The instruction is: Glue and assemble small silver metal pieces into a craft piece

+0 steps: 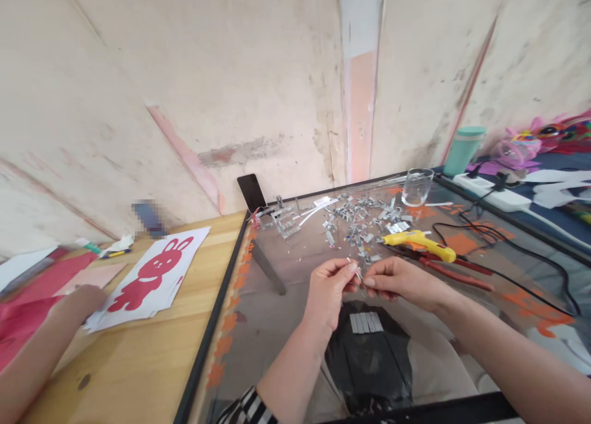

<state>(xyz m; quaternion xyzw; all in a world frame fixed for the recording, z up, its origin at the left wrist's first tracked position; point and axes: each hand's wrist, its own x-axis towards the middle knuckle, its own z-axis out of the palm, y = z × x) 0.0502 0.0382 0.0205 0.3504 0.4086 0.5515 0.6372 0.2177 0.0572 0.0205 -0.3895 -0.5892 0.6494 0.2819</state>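
Tiny sliver at the fingertips, with tools close behind the right hand

The left hand (330,285) is closed to a narrow pinch on a thin pale sliver (355,270), which stands up between the two hands. The right hand (398,279) meets it with thumb and fingers drawn close together; whether they truly grip the sliver is too small to tell.

The likeliest mishap is a drop or a bend: so slight a piece leaves the fingertips little to hold, and uneven pressure from the two sides could twist it. If it fell beyond the hands, it could be lost among the scattered silver bits (353,218). If it fell nearer the body, it could land on the neat row of silver strips (366,323) just below the hands, which a lowered wrist might also push askew.

Just beyond the right hand lie a yellow glue gun (422,244) and red-handled pliers (457,271). A careless sweep could knock either one, or snag the black cable (551,264) farther right; if the gun is hot, which cannot be seen, its tip could burn.
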